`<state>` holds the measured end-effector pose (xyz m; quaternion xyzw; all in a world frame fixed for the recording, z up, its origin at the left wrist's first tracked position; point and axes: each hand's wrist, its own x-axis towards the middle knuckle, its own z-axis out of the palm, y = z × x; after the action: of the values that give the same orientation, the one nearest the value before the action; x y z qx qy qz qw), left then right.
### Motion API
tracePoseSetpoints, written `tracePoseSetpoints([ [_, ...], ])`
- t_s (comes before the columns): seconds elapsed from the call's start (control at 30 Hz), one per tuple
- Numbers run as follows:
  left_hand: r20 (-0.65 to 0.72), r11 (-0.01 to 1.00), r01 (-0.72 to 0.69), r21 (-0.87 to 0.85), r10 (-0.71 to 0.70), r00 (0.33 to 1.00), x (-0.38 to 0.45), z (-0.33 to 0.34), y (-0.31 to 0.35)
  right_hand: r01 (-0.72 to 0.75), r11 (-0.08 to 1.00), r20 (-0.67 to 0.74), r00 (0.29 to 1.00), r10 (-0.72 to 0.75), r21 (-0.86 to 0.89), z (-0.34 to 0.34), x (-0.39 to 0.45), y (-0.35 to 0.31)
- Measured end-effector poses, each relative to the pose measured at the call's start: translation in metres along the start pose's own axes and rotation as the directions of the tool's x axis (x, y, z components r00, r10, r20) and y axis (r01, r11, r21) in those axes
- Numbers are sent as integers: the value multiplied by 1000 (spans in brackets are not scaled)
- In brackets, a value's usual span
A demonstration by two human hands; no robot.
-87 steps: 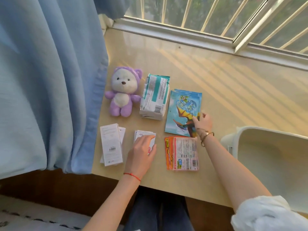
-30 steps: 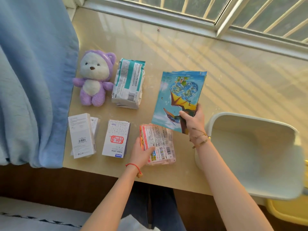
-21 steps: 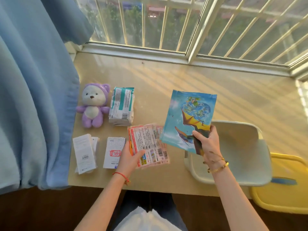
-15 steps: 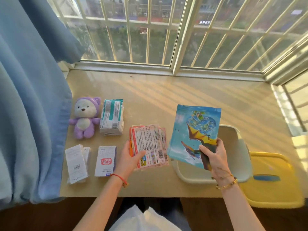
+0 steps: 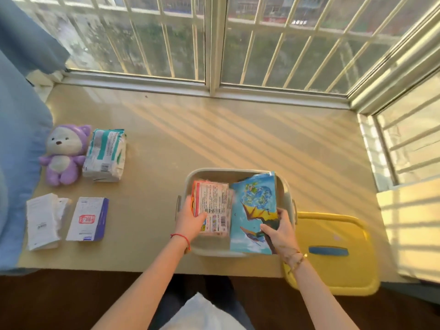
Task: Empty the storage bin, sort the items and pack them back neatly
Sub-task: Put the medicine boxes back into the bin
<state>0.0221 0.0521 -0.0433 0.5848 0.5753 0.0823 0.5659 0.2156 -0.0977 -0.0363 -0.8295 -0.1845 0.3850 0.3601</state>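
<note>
Here the pale storage bin (image 5: 238, 172) sits on the bench (image 5: 214, 139) near its front edge, just beside a yellow lid (image 5: 333, 253). The left hand (image 5: 190, 221) grips a stack of orange-edged packets (image 5: 212, 206) printed with small text and barcodes, low inside the bin. The right hand (image 5: 278, 231) pinches blue dragon-picture packets (image 5: 254, 210), tilted against the bin's right wall. A purple plush bear (image 5: 63, 154), tissue pack (image 5: 106, 158) and white boxes (image 5: 88, 219) lie at the left.

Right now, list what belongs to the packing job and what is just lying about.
Job: bin, blue packets, orange packets, plush bear, tissue pack, white boxes, purple-edged box, yellow lid.
Lying about: curtain.
</note>
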Motion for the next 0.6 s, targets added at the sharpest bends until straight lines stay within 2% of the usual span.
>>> tracePoseSetpoints([
  [0.1,-48,996,61,64,-58,997,15,22,-10,-46,996,71,996,52,-75,3,29,13],
  [0.27,-87,976,140,169,-127,988,40,45,-34,-144,975,90,983,160,-167,19,64,37],
  [0.4,-121,960,212,181,-193,974,53,62,-49,-231,946,33,969,245,-229,33,81,56],
  [0.6,-157,941,301,153,-278,948,67,66,-66,-265,832,-10,954,299,-486,42,98,65],
])
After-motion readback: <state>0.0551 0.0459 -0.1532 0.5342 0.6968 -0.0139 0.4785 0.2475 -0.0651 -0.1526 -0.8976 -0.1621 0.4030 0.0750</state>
